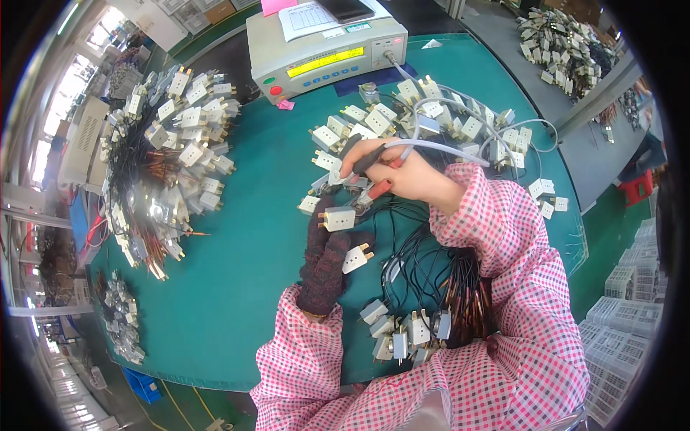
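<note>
My left hand (325, 262), in a dark knitted glove, is closed around small white two-pin plugs. One white plug (338, 218) sticks out by its fingertips, and another plug (356, 258) shows beside the thumb. Just above it, my bare right hand (406, 174) grips a test clip with a black handle (369, 159) and a red handle (381, 188). Grey test leads (442, 146) run from this hand toward the tester (327, 63). The clip's tips meet the plugs by the gloved fingers; exact contact is hidden. Black wires (410, 248) trail below my right wrist.
A large heap of corded plugs (190, 115) lies at the left of the green table (251, 287). More plugs (377, 122) spread before the tester, and another bunch (419, 327) sits near my body. A metal post (600, 93) rises at the right, with white crates (622, 316) below.
</note>
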Action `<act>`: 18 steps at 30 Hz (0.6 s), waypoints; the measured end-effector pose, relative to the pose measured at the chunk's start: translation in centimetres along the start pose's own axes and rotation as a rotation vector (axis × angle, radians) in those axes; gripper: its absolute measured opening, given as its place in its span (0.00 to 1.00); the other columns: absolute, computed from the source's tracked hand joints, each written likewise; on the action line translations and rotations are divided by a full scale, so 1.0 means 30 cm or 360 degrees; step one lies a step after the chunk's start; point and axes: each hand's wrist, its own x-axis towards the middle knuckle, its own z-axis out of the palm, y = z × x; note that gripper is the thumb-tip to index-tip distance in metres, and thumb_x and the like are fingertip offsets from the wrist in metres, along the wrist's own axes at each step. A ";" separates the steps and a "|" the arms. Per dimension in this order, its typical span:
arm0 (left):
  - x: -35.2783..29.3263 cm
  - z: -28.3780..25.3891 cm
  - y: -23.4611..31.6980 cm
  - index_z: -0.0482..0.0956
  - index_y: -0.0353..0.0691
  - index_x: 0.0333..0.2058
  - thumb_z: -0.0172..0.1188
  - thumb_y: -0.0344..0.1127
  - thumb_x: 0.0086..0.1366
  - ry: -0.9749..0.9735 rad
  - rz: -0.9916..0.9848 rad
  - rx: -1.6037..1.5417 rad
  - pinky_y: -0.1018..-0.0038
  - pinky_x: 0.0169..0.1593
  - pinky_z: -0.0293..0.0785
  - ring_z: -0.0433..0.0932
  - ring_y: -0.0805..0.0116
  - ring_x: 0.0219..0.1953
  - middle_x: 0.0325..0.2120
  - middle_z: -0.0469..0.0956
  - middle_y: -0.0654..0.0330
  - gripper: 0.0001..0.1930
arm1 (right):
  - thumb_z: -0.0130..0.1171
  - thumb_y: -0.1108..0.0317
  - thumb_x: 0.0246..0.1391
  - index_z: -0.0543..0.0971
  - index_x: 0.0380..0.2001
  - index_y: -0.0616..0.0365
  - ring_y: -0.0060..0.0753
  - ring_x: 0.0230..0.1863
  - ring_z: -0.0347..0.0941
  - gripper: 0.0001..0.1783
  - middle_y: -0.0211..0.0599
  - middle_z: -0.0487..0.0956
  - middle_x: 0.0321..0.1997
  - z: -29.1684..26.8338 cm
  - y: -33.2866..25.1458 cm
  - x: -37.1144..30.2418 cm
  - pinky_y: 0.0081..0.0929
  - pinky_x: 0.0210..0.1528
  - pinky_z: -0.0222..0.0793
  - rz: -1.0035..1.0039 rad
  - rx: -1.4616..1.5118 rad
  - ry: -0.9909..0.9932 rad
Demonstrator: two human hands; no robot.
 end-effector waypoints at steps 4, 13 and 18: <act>0.007 -0.034 -0.021 0.55 0.42 0.61 0.51 0.33 0.63 0.0003 -0.0050 -0.0008 0.67 0.43 0.77 0.78 0.61 0.40 0.48 0.71 0.53 0.28 | 0.45 0.82 0.44 0.79 0.33 0.63 0.25 0.37 0.73 0.15 0.35 0.77 0.35 -0.029 -0.038 -0.023 0.20 0.40 0.68 -0.0131 0.0029 -0.0010; 0.023 -0.062 -0.005 0.61 0.40 0.58 0.52 0.27 0.61 0.0023 -0.0188 -0.0087 0.69 0.40 0.78 0.79 0.59 0.40 0.45 0.73 0.51 0.25 | 0.44 0.84 0.43 0.78 0.32 0.66 0.28 0.39 0.75 0.15 0.38 0.78 0.35 0.021 -0.029 -0.031 0.23 0.44 0.71 -0.0222 -0.0151 -0.0397; 0.025 -0.083 -0.014 0.62 0.40 0.57 0.54 0.27 0.62 0.0000 -0.0237 -0.0066 0.67 0.39 0.80 0.79 0.58 0.40 0.44 0.74 0.50 0.24 | 0.45 0.84 0.42 0.78 0.32 0.65 0.31 0.39 0.75 0.14 0.40 0.79 0.35 0.025 -0.025 -0.021 0.25 0.44 0.71 -0.0309 -0.0357 -0.0429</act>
